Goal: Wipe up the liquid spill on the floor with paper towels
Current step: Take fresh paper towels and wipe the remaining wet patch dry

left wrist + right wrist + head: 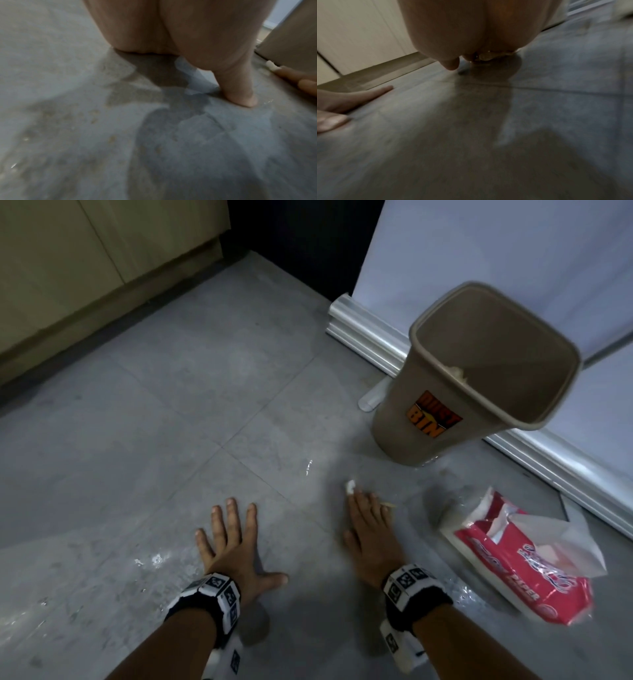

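Observation:
My left hand [233,542] lies flat on the grey tiled floor [171,405] with its fingers spread and nothing under it. To its right, my right hand [370,529] presses a crumpled paper towel [350,486] against the floor with straight fingers. White paper pokes out past the fingertips, and a yellowish wet edge shows beside them. In the right wrist view the soaked towel [486,56] sits under the fingers. Wet patches of the spill [310,467] glisten ahead of the hands, and more liquid [154,559] shines left of my left wrist.
A tan dust bin [479,378] stands ahead on the right, with a bit of paper inside. An opened red pack of paper towels [524,563] lies right of my right hand. A metal rail [363,326] edges the white panel behind. Wooden cabinets [68,268] stand at far left.

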`<state>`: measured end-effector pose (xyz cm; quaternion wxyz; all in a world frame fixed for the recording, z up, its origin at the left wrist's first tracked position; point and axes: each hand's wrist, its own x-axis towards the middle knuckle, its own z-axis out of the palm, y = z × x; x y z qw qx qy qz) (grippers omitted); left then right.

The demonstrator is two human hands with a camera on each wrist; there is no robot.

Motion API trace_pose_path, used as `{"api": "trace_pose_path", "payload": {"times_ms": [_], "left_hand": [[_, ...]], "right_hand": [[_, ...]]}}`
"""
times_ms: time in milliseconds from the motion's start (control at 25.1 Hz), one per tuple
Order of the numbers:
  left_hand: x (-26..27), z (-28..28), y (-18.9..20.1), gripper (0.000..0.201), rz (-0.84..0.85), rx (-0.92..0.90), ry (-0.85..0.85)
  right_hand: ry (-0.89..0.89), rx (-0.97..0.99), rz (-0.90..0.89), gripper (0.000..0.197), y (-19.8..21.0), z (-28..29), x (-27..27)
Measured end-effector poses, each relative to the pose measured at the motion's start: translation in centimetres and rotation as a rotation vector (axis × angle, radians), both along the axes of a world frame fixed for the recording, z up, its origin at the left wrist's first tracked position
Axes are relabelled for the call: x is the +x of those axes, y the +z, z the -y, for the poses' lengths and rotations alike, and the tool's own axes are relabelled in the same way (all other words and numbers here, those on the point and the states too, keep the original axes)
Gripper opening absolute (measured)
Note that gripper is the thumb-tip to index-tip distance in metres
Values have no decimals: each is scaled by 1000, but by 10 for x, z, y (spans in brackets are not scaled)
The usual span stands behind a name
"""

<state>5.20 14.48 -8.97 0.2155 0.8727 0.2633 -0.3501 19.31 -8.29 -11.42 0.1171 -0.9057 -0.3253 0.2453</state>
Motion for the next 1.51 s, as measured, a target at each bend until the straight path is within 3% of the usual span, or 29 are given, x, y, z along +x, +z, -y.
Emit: {"api": "trace_pose_path", "payload": {"times_ms": [159, 239, 319, 478, 638, 757, 877, 956, 1116, 1235, 1355, 1434, 1514], "left_hand": [[1, 1, 0, 144, 12, 12, -11], [2, 1, 1, 145, 35, 38, -10], [1, 2, 2, 146, 38, 48, -3], [-2, 6, 0, 145, 55, 53, 3], [-5, 4, -2, 144, 82, 20, 1], [-7, 3, 1, 142, 94, -11, 9], [-15, -10, 13, 130, 221, -75, 73], [-44, -35, 20, 129, 283, -41, 189], [-131, -69, 12, 151, 39, 101, 368], [-146, -69, 2, 162, -39, 83, 359], [-142, -69, -3, 165, -28, 63, 386], [-144, -69, -3, 160, -15, 75, 392], [-145, -67, -4, 143, 25, 88, 413]], "right_hand": [[-228, -38, 8, 74, -1, -35, 8], [-212, -11, -7, 77, 0, -78, -3], [-87, -8, -25, 78, 2, -100, -26], [126, 127, -40, 76, 0, -66, -62], [16, 105, 36, 66, -20, -8, -47], [-128, 130, 53, 60, -17, -42, -44], [-100, 229, 69, 50, -5, -82, -76], [-109, 154, 117, 52, -9, -86, -99], [-95, 100, 163, 65, -13, -69, -110], [-106, 103, 85, 72, -10, -97, -94], [25, 159, 100, 70, -8, -145, -110], [248, 161, 63, 69, -2, -169, -157], [484, 88, -61, 72, 8, -172, -209]]}}
